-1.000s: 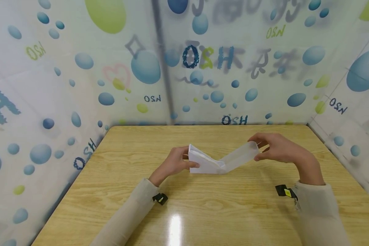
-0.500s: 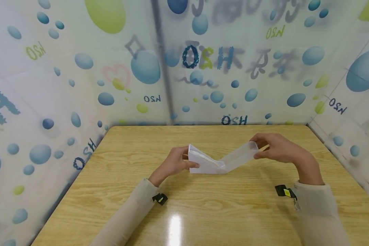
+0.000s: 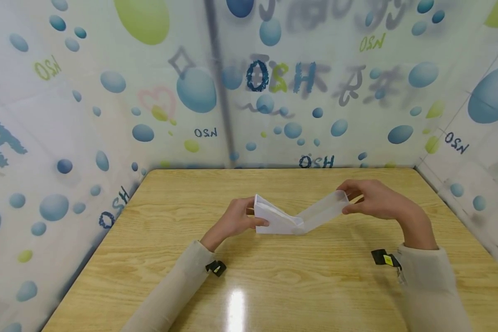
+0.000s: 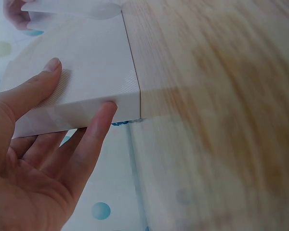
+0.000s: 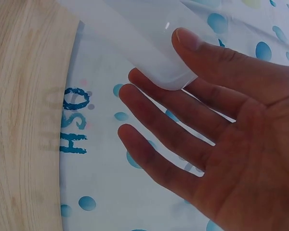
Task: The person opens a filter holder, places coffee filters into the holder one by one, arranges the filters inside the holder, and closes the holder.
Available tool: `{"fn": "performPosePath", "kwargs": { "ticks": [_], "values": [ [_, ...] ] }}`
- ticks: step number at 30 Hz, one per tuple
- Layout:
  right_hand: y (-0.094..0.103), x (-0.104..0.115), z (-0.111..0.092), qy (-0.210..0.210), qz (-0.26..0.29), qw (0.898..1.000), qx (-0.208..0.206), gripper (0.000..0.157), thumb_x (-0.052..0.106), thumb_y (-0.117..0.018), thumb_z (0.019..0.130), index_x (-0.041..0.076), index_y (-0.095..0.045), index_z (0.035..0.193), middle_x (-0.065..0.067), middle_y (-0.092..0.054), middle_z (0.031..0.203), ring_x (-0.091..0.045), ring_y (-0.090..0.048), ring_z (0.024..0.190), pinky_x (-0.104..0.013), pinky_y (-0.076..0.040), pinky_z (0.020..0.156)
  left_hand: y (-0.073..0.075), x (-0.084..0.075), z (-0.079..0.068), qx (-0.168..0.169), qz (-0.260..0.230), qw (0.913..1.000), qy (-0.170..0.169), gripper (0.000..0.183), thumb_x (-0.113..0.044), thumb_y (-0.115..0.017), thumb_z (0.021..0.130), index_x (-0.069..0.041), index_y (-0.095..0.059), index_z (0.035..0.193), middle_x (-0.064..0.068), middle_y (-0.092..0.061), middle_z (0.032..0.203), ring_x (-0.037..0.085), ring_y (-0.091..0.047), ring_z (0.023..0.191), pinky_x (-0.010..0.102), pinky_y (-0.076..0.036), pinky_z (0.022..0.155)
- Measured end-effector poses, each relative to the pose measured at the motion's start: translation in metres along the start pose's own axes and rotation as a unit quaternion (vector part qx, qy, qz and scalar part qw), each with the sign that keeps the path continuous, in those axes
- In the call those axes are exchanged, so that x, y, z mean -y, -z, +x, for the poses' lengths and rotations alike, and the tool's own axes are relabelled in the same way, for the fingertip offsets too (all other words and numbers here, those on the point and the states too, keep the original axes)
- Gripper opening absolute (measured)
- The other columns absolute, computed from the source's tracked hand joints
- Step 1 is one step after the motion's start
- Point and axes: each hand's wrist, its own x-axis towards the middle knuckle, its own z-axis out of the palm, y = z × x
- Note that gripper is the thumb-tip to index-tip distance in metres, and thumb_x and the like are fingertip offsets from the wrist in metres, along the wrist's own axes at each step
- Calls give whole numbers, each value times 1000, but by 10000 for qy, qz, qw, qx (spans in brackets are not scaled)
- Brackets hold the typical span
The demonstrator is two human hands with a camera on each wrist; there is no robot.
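Note:
A white box (image 3: 271,222) with a sloping open top stands on its long edge on the table. Something pale and thin, like a stack of sheets, shows along the opening, too small to make out. My left hand (image 3: 235,218) grips the box's tall left end, thumb on the near face and fingers around the end and far side. From the low right end a frosted, see-through lid (image 3: 321,213) slants up to the right. Its raised end is pinched between thumb and fingers of my right hand (image 3: 373,200); the other fingers spread loosely in the right wrist view.
The wooden table (image 3: 249,276) reaches back to a wall covering (image 3: 332,106) printed with bubbles and letters, with more of it on both sides. Black straps (image 3: 385,258) hang at the sleeve cuffs.

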Motion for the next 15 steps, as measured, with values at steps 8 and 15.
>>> {"fn": "performPosePath", "kwargs": {
  "ticks": [8, 15],
  "values": [
    [-1, 0, 1, 8, -54, 10000, -40, 49, 22, -79, 93, 2, -62, 134, -15, -71, 124, -33, -69, 113, -48, -63, 90, 0, 1, 1, 16, -10, 10000, 2, 35, -12, -85, 87, -11, -71, 119, 13, -76, 114, 29, -77, 102, 40, -66, 68],
    [-2, 1, 2, 78, 61, 9999, -111, 50, 21, -79, 93, 2, -61, 135, -15, -71, 124, -31, -69, 112, -48, -62, 93, 0, 1, 1, 5, -34, 10000, -24, 35, -13, -85, 87, -10, -71, 119, 13, -76, 115, 29, -77, 102, 36, -66, 67]
  ]
}}
